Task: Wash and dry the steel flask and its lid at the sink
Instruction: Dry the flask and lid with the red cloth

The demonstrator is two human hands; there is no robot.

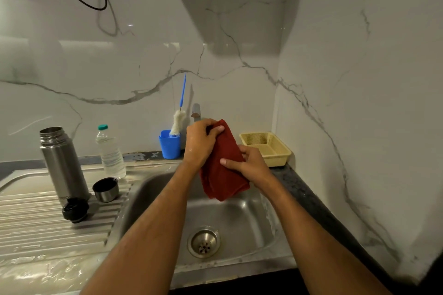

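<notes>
- Head view, over the sink [242, 220]: both hands are up above the steel basin, working a dark red cloth [223, 165] that hangs in soft, thick folds.
- Left hand [200, 142] grasps the cloth's top edge, fingers curled over it, thumb pressed on the front; the skin shines wet at the wrist.
- Right hand [249, 163] clutches the cloth's right side lower down, thumb laid flat across the fabric.
- The flask [62, 163] stands upright and open-mouthed on the ribbed drainboard [36, 220] at left, well apart from the hands: a brushed-steel cylinder with a threaded neck.
- Just beside its base lies the black stopper lid [75, 209], knobbly and rounded, on the ridges.
- The cup [105, 189] sits next to it, mouth up, steel outside and dark inside (a short, squat cylinder).
- Behind them, a clear plastic bottle [110, 152] with a teal cap stands at the drainboard's back edge.
- A blue square holder [169, 145] by the wall carries a brush [179, 115], white fluffy head, thin blue handle leaning up.
- The tap [196, 111] peeks out just behind the left hand.
- Right of the cloth, a pale yellow mesh basket [268, 147] rests on the dark speckled counter [309, 199].
- Round perforated drain [203, 242] gleams at the basin floor; veined marble wall [119, 67] behind, glossy.
</notes>
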